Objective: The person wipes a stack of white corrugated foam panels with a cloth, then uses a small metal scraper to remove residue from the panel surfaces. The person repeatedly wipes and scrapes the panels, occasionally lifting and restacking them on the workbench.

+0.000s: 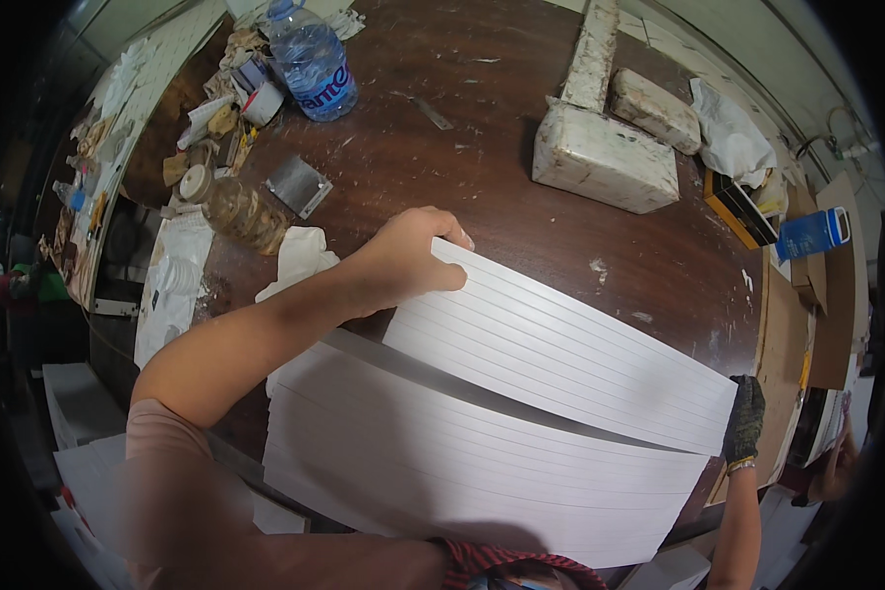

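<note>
My left hand (418, 258), bare, is closed on the upper left corner of a white ruled paper sheaf (560, 344), its thumb on the near face. At the sheaf's right end, my right hand (745, 418) in a dark knitted glove grips the edge; some of its fingers are hidden. The sheaf is tilted up from the table. Closer to me lies a second white ruled paper stack (482, 472), its left side stepped in layers. A dark gap parts the two, narrowing toward the right hand. My left forearm shades the near stack.
The brown tabletop (442, 167) holds a large water bottle (310, 74), a jar (231, 206), a metal plate (300, 185) and a crumpled white cloth (305, 258) at left. White wrapped blocks (605, 157) stand far right, near a blue container (811, 234). Another person's hand (841, 447) shows at right.
</note>
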Action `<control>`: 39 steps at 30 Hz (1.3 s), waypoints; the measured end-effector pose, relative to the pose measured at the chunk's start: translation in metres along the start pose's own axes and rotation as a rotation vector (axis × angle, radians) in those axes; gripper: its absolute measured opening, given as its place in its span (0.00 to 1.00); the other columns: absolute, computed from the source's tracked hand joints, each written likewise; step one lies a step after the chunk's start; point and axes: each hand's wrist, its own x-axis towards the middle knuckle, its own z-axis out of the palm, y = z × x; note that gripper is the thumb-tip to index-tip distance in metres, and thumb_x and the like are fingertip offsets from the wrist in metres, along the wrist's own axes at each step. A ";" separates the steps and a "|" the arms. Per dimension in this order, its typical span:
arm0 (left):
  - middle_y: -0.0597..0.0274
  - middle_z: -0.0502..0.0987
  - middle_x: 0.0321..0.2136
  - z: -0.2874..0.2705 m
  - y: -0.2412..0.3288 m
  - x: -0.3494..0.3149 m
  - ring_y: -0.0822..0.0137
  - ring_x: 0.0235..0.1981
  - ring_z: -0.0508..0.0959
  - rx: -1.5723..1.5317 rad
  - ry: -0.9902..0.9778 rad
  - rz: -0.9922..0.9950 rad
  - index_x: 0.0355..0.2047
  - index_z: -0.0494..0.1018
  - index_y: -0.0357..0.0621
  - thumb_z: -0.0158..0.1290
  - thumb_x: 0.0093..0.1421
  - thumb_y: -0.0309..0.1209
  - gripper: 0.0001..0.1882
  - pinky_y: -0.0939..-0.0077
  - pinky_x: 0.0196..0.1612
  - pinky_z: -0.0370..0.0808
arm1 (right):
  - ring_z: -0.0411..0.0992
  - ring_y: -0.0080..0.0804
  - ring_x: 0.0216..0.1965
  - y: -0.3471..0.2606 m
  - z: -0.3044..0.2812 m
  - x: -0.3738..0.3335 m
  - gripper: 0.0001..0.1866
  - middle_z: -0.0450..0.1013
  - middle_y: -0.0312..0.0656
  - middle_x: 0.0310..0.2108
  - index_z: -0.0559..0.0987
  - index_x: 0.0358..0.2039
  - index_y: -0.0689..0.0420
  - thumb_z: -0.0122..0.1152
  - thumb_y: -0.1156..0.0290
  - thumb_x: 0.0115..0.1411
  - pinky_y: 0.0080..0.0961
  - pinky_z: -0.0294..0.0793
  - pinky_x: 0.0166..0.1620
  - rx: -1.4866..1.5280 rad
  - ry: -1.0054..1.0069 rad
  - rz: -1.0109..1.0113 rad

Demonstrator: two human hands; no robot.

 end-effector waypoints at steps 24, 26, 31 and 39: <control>0.55 0.81 0.39 -0.006 0.011 0.005 0.75 0.25 0.74 -0.148 -0.003 -0.140 0.38 0.78 0.28 0.55 0.51 0.20 0.14 0.80 0.22 0.65 | 0.65 0.46 0.61 0.030 -0.011 0.000 0.19 0.71 0.46 0.58 0.70 0.61 0.59 0.42 0.73 0.72 0.41 0.61 0.67 -0.617 -0.101 -0.300; 0.55 0.81 0.39 -0.006 0.009 0.009 0.76 0.23 0.73 -0.010 0.008 -0.083 0.37 0.78 0.28 0.56 0.50 0.20 0.13 0.80 0.21 0.64 | 0.64 0.46 0.62 0.034 -0.012 0.000 0.20 0.70 0.46 0.59 0.69 0.62 0.59 0.42 0.74 0.72 0.41 0.61 0.68 -0.605 -0.096 -0.268; 0.55 0.81 0.37 -0.005 0.009 0.016 0.78 0.21 0.72 -0.018 -0.013 -0.021 0.33 0.78 0.27 0.57 0.50 0.20 0.09 0.80 0.18 0.63 | 0.64 0.45 0.62 0.033 -0.013 0.000 0.20 0.69 0.47 0.60 0.69 0.63 0.60 0.42 0.73 0.72 0.40 0.62 0.67 -0.475 -0.103 -0.163; 0.52 0.82 0.31 0.000 0.021 0.013 0.66 0.34 0.79 -0.028 0.031 -0.136 0.33 0.81 0.28 0.57 0.49 0.21 0.11 0.74 0.37 0.74 | 0.66 0.43 0.61 0.031 -0.006 0.003 0.19 0.70 0.47 0.58 0.71 0.60 0.63 0.44 0.70 0.73 0.38 0.63 0.66 -0.301 -0.043 -0.066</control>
